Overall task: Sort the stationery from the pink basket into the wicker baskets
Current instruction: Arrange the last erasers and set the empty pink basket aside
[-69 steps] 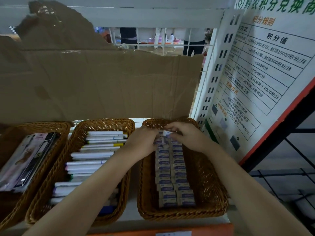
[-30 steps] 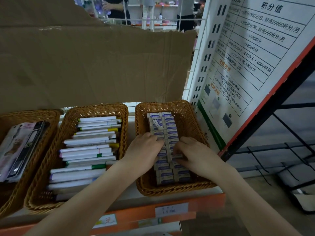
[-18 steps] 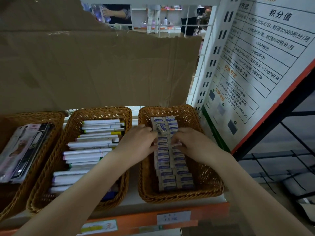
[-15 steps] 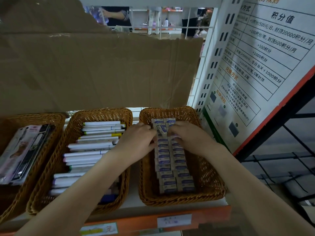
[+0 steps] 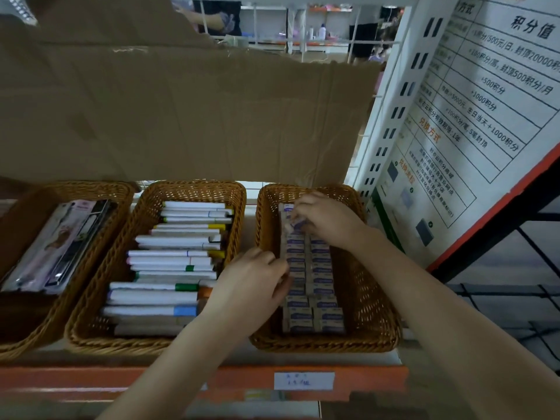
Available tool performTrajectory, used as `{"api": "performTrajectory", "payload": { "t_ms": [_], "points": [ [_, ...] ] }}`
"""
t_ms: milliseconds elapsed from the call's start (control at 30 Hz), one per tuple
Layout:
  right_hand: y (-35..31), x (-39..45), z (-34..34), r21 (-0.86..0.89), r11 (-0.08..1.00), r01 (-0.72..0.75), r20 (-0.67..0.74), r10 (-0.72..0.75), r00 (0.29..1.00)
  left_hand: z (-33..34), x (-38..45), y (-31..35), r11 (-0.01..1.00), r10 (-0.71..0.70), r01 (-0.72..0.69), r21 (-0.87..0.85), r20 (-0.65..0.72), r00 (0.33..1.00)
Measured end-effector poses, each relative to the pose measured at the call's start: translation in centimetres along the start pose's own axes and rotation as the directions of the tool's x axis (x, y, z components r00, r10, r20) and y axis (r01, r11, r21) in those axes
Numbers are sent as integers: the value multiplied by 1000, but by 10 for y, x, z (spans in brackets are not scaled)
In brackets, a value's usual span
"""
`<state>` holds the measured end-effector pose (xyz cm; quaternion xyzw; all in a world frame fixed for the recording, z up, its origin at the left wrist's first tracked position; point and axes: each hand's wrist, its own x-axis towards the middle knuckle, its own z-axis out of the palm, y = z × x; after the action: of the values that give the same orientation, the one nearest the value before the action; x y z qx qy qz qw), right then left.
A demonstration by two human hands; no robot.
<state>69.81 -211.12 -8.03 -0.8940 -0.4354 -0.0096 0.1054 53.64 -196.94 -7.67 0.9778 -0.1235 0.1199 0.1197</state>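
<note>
Three wicker baskets stand side by side on a shelf with an orange front edge. The right wicker basket holds small boxed erasers laid flat in two neat columns running front to back. The person's right hand is at the far end of those columns, fingers curled, pinching one loose eraser that sits tilted on top of the rows. The left hand rests at the left side of the columns, about halfway along, its fingers bent against the boxes; I cannot tell whether it grips one or only presses on them. The middle wicker basket is stacked with marker pens lying crosswise. The left wicker basket holds flat packaged items. A sheet of cardboard stands behind the baskets, and a printed sign leans at the right.
</note>
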Motion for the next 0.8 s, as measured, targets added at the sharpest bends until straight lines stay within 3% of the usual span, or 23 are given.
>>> {"api": "performTrajectory", "payload": {
  "t_ms": [133, 367, 633, 800],
  "points": [
    [-2, -18, -6, 98, 994, -56, -96, 66, 993, -4, -15, 12, 1000, -3, 4, 6, -76, 997],
    [-32, -62, -6, 206, 969, -137, -18, 144, 989, 8, -47, 31, 998, 55, -57, -36, -55, 997],
    [-68, -76, 0, 86, 983, -161, 90, 153, 984, 17, -55, 28, 987, 160, -159, 26, -105, 981],
    [-79, -76, 7, 45, 981, -190, 87, 186, 979, 20, -54, 24, 980, 198, -197, 17, -150, 969]
  ]
}}
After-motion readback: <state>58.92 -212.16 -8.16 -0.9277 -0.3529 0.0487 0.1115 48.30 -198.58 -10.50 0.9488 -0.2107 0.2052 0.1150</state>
